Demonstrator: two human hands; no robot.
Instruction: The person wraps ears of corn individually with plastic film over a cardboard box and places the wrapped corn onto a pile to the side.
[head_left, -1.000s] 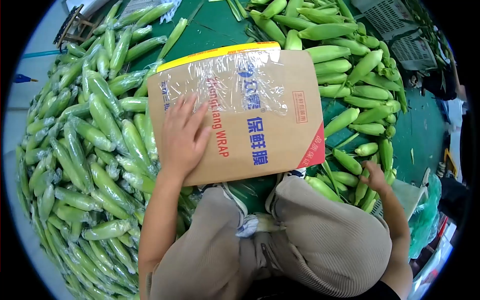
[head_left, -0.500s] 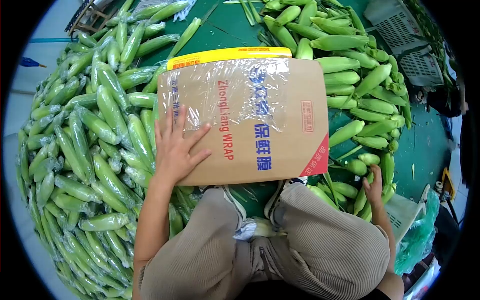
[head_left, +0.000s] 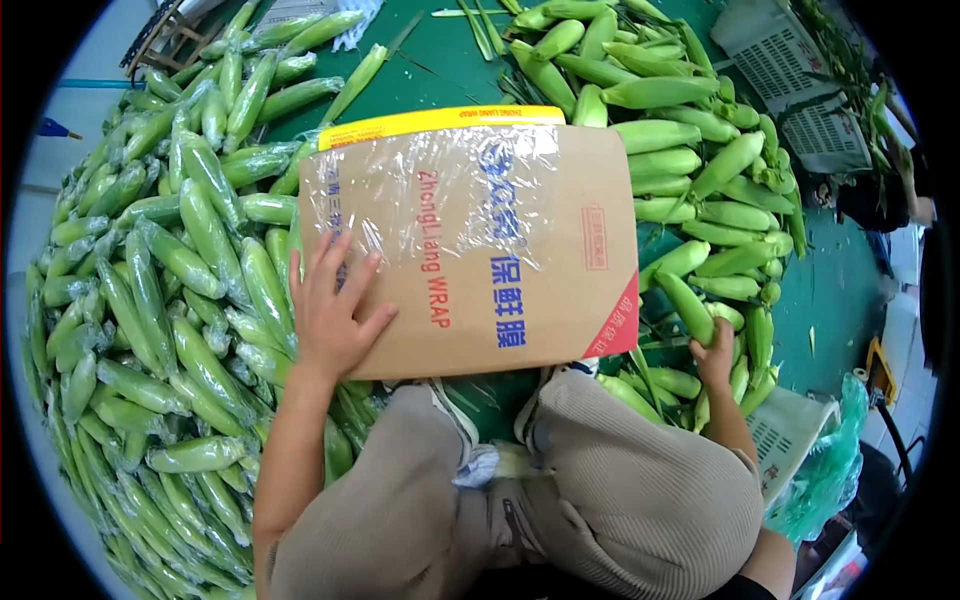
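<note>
A brown cardboard box (head_left: 470, 320) printed "ZhongLiang WRAP" lies in front of my knees, with clear plastic film over its upper left part. My left hand (head_left: 335, 315) rests on the box's left side, fingers spread and nothing in them. Off the box's right edge, my right hand (head_left: 713, 355) grips an ear of corn (head_left: 686, 308) in its green husk by the lower end, the tip pointing up and left. More unwrapped corn (head_left: 730, 215) lies around that hand. To the left of the box is a large heap of film-wrapped corn (head_left: 190, 350).
A yellow wrap box (head_left: 440, 120) sits along the cardboard's far edge. White plastic crates stand at the upper right (head_left: 800, 90) and lower right (head_left: 790, 435), the lower one beside a green plastic bag (head_left: 835, 470). At the far right, part of another person (head_left: 900, 195) shows.
My right hand has closed on an ear of corn and lifted it up from the right-hand pile. The left hand stays on the box. The whole view has shifted slightly.
</note>
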